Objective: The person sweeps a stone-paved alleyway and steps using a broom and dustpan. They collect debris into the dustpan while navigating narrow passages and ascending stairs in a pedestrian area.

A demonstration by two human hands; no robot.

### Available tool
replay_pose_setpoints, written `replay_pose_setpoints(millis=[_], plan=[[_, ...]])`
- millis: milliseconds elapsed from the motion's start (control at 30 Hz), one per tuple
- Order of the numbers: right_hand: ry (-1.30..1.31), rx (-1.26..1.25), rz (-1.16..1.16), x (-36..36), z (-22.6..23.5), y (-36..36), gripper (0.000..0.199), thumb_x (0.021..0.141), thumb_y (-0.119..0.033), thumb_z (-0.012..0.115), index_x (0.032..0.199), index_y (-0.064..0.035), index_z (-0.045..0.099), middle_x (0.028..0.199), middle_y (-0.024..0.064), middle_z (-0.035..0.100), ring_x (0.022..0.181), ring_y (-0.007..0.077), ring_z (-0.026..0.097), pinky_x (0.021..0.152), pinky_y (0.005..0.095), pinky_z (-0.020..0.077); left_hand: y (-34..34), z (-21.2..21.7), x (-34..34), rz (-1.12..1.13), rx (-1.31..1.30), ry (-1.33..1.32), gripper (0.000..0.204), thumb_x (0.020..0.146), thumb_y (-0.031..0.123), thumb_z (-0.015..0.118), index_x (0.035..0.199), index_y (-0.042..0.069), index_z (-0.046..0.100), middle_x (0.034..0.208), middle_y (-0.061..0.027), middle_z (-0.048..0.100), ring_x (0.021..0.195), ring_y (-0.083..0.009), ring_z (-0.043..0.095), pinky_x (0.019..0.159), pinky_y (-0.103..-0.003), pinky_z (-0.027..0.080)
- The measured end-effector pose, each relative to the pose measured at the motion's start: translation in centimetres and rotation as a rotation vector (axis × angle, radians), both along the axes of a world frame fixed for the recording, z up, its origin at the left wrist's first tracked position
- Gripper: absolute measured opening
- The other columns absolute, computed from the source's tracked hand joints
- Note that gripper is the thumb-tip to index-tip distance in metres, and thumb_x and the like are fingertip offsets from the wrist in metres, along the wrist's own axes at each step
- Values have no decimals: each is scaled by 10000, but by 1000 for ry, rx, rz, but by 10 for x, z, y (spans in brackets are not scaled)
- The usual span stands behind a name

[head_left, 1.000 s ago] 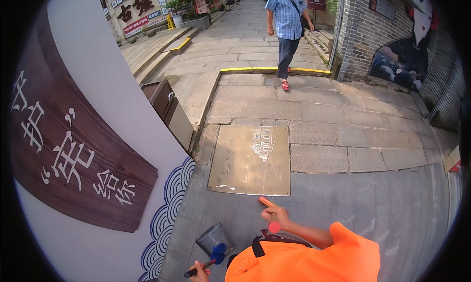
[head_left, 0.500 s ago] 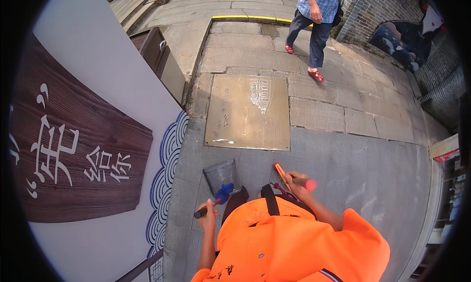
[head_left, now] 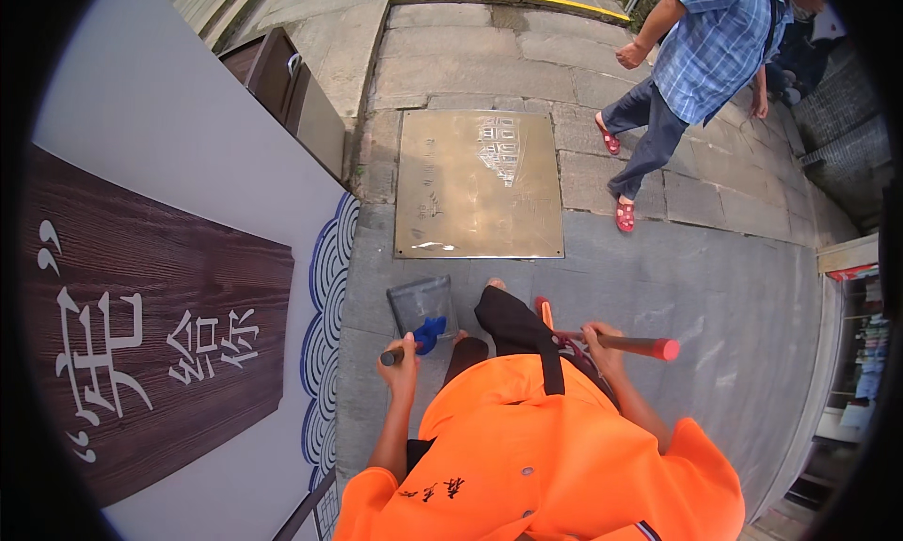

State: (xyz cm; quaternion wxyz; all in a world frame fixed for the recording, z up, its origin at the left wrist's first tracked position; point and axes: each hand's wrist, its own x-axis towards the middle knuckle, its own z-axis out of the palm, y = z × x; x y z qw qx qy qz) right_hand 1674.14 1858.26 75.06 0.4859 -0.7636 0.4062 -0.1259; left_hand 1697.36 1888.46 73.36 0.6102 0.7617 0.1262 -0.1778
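Note:
My left hand (head_left: 404, 360) is wrapped round the dark-tipped handle of a long-handled dustpan (head_left: 414, 298). The grey pan is low by the ground at my left, and a blue piece (head_left: 432, 334) shows on it near the handle. At my right side, my right hand (head_left: 603, 343) grips a broom (head_left: 647, 346) whose stick has a red end cap pointing right. Its orange lower part (head_left: 546, 312) shows beyond my leg, partly hidden. An orange shirt (head_left: 546, 437) and dark trousers fill the lower middle.
A brass plaque (head_left: 480, 198) lies flat in the stone paving ahead. A large white sign board with a brown panel (head_left: 169, 325) stands along my left, with a brown bin (head_left: 292, 94) beyond it. A person in a blue checked shirt (head_left: 710, 52) walks at the far right.
The walking person has come nearer and further right. My right hand has shifted right, and the broom stick now points more to the right. One leg has stepped forward.

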Motion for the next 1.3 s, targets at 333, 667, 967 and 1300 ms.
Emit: replay_pose_setpoints(millis=[333, 667, 967, 1300], plan=[[-3, 381, -157, 71, -63, -73, 181, 872, -187, 596, 857, -9, 628, 652, 26, 599, 595, 82, 562, 513, 235, 462, -69, -18, 92, 21, 14, -19, 289, 847, 274, 661, 709, 25, 610, 665, -58, 625, 480, -84, 547, 409, -210, 439], [75, 414, -202, 173, -85, -225, 95, 802, -51, 562, 794, 11, 634, 573, 27, 567, 504, 100, 538, 475, 242, 414, -206, 10, 245, 37, 69, -80, 325, 862, 275, 639, 687, 8, 579, 639, -65, 604, 425, -99, 536, 360, -223, 428], [72, 323, -257, 273, -83, -323, 126, 809, -109, 601, 819, 5, 653, 618, 42, 622, 556, 115, 607, 524, 254, 471, -349, 4, 382, -48, 45, -123, 306, 876, 275, 622, 729, 12, 574, 635, -58, 582, 430, -109, 524, 384, -235, 425], [251, 92, -240, 477, -77, -489, 140, 747, -172, 627, 772, -49, 690, 699, 133, 669, 718, 231, 677, 670, 355, 514, -531, -32, 591, -133, 29, -3, 331, 878, 285, 615, 717, 0, 569, 630, -77, 592, 417, -127, 544, 357, -251, 441]])
